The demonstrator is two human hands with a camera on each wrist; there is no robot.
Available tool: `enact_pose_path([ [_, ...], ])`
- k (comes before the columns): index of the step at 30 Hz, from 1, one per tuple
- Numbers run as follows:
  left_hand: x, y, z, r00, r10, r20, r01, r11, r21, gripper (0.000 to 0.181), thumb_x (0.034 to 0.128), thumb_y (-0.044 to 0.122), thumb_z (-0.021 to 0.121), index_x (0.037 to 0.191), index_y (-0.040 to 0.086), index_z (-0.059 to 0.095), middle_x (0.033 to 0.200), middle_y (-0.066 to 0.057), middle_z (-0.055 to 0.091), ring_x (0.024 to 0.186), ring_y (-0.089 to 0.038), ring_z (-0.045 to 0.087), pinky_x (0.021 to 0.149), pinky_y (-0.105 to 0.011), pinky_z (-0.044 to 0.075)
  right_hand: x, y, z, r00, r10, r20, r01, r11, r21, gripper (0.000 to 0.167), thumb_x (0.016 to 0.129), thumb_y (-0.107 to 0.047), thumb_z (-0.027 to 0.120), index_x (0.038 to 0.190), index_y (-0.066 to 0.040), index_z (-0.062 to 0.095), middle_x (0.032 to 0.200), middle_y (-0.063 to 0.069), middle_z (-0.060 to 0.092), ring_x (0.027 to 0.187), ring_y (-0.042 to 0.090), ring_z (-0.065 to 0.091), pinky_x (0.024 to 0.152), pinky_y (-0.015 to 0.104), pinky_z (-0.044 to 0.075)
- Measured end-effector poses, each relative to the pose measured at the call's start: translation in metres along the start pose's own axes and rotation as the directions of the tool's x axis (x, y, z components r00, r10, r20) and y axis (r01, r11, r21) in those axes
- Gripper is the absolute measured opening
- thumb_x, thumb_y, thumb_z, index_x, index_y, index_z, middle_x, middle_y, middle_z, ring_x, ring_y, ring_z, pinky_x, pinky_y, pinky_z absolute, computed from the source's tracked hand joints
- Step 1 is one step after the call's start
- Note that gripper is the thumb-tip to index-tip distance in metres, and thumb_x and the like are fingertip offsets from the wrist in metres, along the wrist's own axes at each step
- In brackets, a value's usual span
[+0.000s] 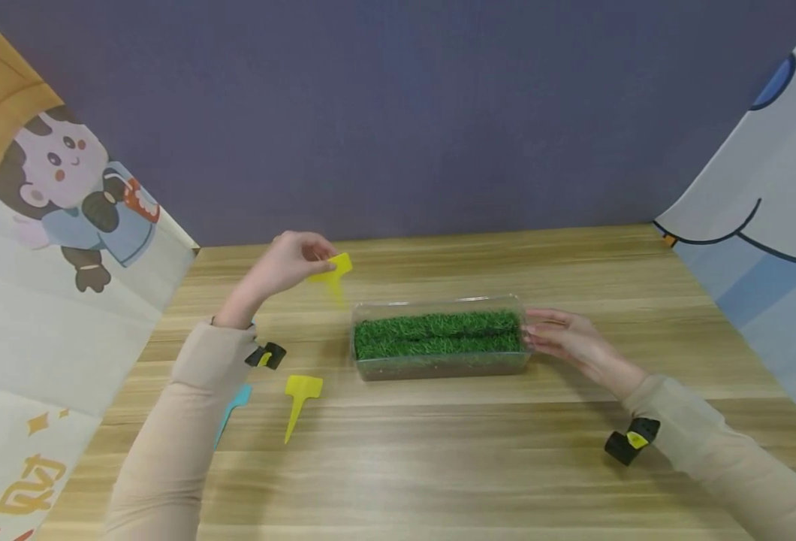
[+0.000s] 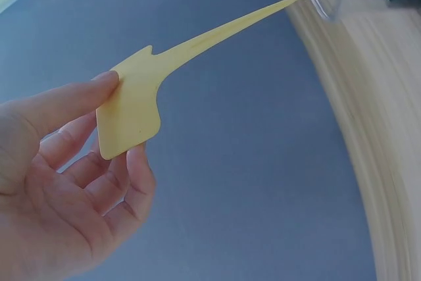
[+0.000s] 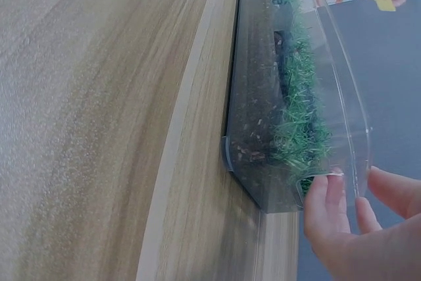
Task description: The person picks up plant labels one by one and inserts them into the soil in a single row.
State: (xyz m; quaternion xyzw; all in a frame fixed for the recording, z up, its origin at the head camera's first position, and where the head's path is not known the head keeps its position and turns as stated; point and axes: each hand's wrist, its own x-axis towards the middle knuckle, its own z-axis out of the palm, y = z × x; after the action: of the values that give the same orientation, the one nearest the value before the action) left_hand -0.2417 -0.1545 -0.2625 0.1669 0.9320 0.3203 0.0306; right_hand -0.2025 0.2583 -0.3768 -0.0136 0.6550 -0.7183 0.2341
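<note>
My left hand pinches the broad head of a yellow T-shaped plant label between thumb and fingers. The label is held above the table to the left of a clear plastic box, its pointed stem angled down in the head view. Inside the box are two strips of green grass with a dark groove between them, over a brown layer. My right hand holds the box's right end, fingertips against the clear wall near the corner.
Another yellow plant label lies flat on the wooden table, front-left of the box. A blue plant label lies further left, partly hidden by the left sleeve. A dark wall stands behind, with cartoon-printed panels at both sides.
</note>
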Motion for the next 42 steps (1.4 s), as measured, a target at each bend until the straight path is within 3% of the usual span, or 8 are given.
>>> enact_pose_path([
  [12, 0.022, 0.028, 0.027, 0.997, 0.064, 0.051, -0.062, 0.998, -0.034, 0.019, 0.0808, 0.01, 0.063, 0.099, 0.004, 0.063, 0.085, -0.008, 0.062, 0.074, -0.022, 0.057, 0.064, -0.029, 0.048, 0.002, 0.003, -0.001, 1.0, 0.01, -0.003, -0.01, 1.0, 0.011, 0.063, 0.086, -0.005, 0.055, 0.134, 0.01, 0.017, 0.096, -0.002, 0.063, 0.09, 0.011, 0.06, 0.085, 0.026, 0.046],
  [22, 0.034, 0.051, 0.05, 0.985, 0.145, 0.092, -0.139, 0.988, -0.071, 0.019, 0.0793, 0.007, 0.064, 0.097, 0.002, 0.062, 0.083, -0.008, 0.063, 0.071, -0.021, 0.058, 0.062, -0.026, 0.049, 0.003, 0.004, -0.001, 1.0, 0.01, 0.005, -0.01, 1.0, 0.026, 0.063, 0.085, -0.004, 0.055, 0.133, 0.01, 0.017, 0.097, 0.0, 0.063, 0.091, 0.012, 0.06, 0.086, 0.028, 0.045],
  [36, 0.048, 0.078, 0.082, 0.971, 0.184, 0.155, -0.166, 0.978, -0.123, 0.021, 0.0786, 0.006, 0.064, 0.099, 0.001, 0.061, 0.085, -0.007, 0.062, 0.074, -0.016, 0.057, 0.067, -0.021, 0.048, 0.003, 0.004, -0.001, 1.0, 0.013, 0.001, -0.013, 0.999, 0.04, 0.063, 0.085, -0.004, 0.055, 0.133, 0.01, 0.017, 0.096, 0.0, 0.063, 0.091, 0.013, 0.06, 0.085, 0.027, 0.046],
  [42, 0.052, 0.088, 0.094, 0.965, 0.197, 0.171, -0.181, 0.978, -0.105, 0.023, 0.079, 0.006, 0.064, 0.101, 0.002, 0.061, 0.087, -0.006, 0.062, 0.077, -0.014, 0.057, 0.07, -0.018, 0.047, 0.002, 0.003, -0.001, 1.0, 0.002, 0.011, -0.002, 0.998, 0.06, 0.061, 0.085, -0.003, 0.055, 0.133, 0.009, 0.02, 0.096, 0.001, 0.064, 0.091, 0.014, 0.06, 0.085, 0.027, 0.046],
])
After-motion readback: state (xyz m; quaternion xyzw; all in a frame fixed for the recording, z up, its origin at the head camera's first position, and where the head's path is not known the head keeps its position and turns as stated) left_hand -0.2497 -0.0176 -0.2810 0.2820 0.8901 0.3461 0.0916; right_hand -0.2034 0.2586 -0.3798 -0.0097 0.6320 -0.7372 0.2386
